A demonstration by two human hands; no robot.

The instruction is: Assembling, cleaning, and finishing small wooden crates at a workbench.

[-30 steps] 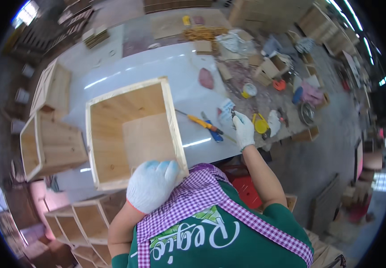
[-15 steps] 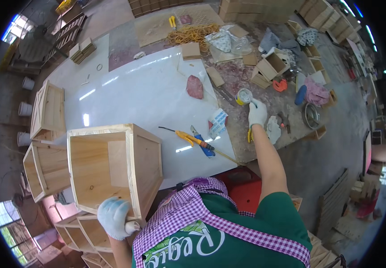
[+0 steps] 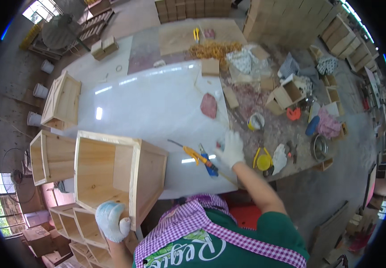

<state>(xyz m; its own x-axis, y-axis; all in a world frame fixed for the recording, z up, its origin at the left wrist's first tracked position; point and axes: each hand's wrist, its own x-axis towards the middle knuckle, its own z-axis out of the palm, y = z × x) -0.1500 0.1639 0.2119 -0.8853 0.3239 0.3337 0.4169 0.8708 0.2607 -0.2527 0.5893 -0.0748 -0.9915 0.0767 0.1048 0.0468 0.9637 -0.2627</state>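
An open-fronted pale wooden box [image 3: 153, 172] rests at the near left of the white sheet [image 3: 139, 102], its opening toward the left. My left hand [image 3: 112, 221], in a white glove with a bluish patch, is closed on the box's near lower rim. My gloved right hand [image 3: 231, 150] reaches low over the sheet's right edge, thumb and fingers apart, slightly blurred. It covers most of a small reddish and white piece of paper [image 3: 219, 145]; contact is unclear. Beside it lie a tool with a yellow-orange handle [image 3: 192, 155] and a blue-handled cutter [image 3: 209, 166].
Farther right stand an open can [image 3: 255, 121] and a yellow round tape measure [image 3: 264, 161]. A metal bowl [image 3: 319, 147] sits near the right edge. A reddish pad [image 3: 209, 106] lies mid-sheet. More wooden boxes [image 3: 63, 100] line the left; stacked cartons [image 3: 286, 20] rise behind.
My right hand has left the open can and come nearer and to the left, over the paper. My left hand stays on the box. The whole view has shifted slightly.
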